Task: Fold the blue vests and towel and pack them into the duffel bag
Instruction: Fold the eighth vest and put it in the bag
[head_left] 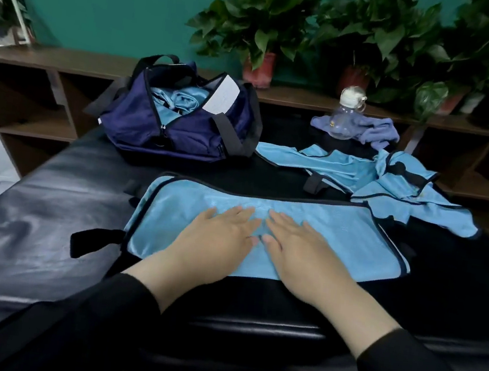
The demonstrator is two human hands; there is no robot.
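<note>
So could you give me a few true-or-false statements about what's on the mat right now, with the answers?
1. Both hands, left and right, lie flat on a blue vest. True.
2. The duffel bag is zipped shut. False: it stands open, with blue fabric showing inside.
3. The towel is already packed. False: it lies crumpled at the far side of the mat, by a clear bottle.
4. More blue vests lie unfolded to the right. True.
5. The bottle lies on its side. False: it stands upright.
</note>
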